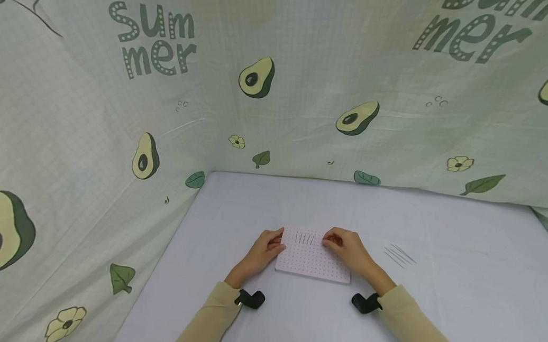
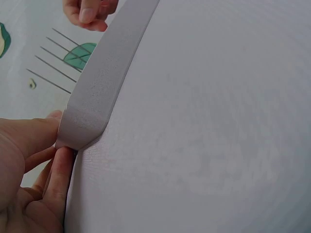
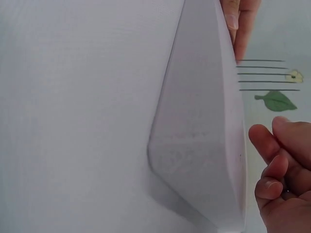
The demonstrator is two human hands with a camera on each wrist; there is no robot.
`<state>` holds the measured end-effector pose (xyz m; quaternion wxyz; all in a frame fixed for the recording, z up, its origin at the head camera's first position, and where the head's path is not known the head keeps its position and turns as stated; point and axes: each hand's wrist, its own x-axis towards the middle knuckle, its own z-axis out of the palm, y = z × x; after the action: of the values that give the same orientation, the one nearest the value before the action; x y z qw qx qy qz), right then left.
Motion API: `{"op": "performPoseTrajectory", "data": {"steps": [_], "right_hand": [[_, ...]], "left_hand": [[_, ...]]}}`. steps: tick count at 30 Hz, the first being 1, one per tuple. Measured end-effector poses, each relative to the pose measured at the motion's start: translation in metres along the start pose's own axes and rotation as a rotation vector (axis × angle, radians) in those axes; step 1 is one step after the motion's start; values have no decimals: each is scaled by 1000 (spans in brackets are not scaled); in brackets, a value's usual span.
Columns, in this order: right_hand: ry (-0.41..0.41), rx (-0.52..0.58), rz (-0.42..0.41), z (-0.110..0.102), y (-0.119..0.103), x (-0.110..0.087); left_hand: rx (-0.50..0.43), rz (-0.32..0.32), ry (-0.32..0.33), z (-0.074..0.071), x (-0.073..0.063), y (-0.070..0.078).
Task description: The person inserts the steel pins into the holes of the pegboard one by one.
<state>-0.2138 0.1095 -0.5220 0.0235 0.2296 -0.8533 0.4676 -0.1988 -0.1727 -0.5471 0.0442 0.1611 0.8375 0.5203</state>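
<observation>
A pale pink pegboard (image 1: 313,259) lies on the white table, with a grid of small holes on its top. Several thin dark metal rods (image 1: 304,238) stand in a row near its far edge; they also show in the right wrist view as rods (image 3: 267,74) rising from the board. My left hand (image 1: 264,248) holds the board's left edge between thumb and fingers. Above the far right part of the board is my right hand (image 1: 345,245), its fingers curled and the thumb close to the index fingertip (image 3: 262,141). Whether a rod is hidden between these fingertips cannot be made out.
Several loose thin rods (image 1: 399,255) lie on the table (image 1: 466,290) to the right of the board. A cloth (image 1: 306,46) printed with avocados and leaves hangs behind the table and along its left side. A black wrist camera (image 1: 366,303) sits by each sleeve.
</observation>
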Motion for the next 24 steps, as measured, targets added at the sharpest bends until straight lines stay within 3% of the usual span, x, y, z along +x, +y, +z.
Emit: {"op": "performPoseTrajectory", "data": {"steps": [6, 8, 12, 24], "right_hand": [[52, -38, 69, -13, 3, -7], [71, -45, 82, -17, 4, -10], [126, -72, 93, -25, 8, -16], [182, -104, 199, -47, 16, -33]], "left_hand": [[3, 11, -10, -3, -2, 14], [11, 15, -8, -3, -1, 13], [7, 27, -7, -1, 3, -2], [4, 13, -24, -1, 1, -1]]}}
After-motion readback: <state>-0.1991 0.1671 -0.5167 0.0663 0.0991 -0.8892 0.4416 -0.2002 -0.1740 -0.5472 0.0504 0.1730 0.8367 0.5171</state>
